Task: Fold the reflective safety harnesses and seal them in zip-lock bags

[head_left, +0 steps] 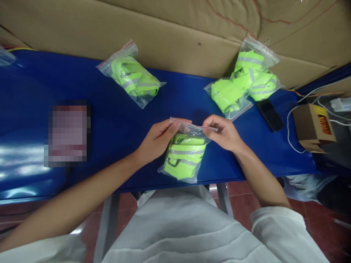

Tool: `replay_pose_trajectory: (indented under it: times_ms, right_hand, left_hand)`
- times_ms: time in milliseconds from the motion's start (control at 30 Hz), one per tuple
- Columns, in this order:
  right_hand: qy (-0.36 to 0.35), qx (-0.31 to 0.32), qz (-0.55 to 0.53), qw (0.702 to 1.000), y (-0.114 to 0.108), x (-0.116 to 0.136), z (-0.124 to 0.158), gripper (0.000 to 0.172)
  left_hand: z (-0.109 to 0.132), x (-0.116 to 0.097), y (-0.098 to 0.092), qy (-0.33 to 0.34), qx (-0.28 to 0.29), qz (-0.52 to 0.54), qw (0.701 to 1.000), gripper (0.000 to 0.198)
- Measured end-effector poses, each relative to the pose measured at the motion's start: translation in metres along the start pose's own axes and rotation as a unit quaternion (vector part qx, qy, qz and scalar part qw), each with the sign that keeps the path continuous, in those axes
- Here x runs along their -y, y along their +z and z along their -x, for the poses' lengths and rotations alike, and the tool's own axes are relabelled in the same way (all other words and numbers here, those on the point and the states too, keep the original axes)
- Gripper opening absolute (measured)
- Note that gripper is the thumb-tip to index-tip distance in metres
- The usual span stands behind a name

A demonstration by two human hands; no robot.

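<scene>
A clear zip bag (186,157) with a folded neon-yellow strap and grey reflective stripes inside lies at the front edge of the blue table. My left hand (160,140) pinches the bag's top left corner between thumb and fingers. At the top right corner, my right hand (222,132) grips the zip edge the same way. The bag's top edge runs between both hands; whether its seal is closed cannot be made out. A dark buckle-like piece shows through the plastic at the lower left.
Another filled bag (135,78) lies at the back left, and several more (246,78) are heaped at the back right. Beside them are a black phone (270,115), a cardboard box (312,126) and white cables. A blurred-out item (68,133) rests on the blue table (109,106).
</scene>
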State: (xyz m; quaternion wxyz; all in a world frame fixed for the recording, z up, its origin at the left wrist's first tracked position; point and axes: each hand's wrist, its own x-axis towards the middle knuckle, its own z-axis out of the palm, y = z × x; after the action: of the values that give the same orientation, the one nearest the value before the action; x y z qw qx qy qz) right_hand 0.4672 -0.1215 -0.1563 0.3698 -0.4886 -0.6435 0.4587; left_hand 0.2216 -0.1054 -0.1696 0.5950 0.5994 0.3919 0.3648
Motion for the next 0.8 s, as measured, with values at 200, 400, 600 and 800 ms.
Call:
replay_pose_trajectory:
  times_ms: [200, 400, 600, 800]
  right_hand:
    - [-0.005, 0.008, -0.005, 1.000, 0.004, 0.003, 0.001, 0.012]
    - [-0.017, 0.026, 0.009, 0.999, 0.008, 0.000, 0.002, 0.008]
    - [-0.024, 0.041, 0.014, 0.999, 0.009, 0.001, 0.004, 0.008]
    - [-0.054, 0.041, 0.031, 0.997, 0.012, 0.005, 0.002, 0.011]
  left_hand:
    - [0.001, 0.003, 0.004, -0.008, 0.014, -0.015, 1.000, 0.050]
    - [0.003, 0.005, 0.009, -0.020, 0.038, 0.000, 0.999, 0.053]
    - [0.004, 0.004, 0.013, -0.031, 0.068, 0.011, 0.997, 0.056]
    - [0.004, 0.006, 0.015, 0.010, 0.083, -0.017, 0.996, 0.051]
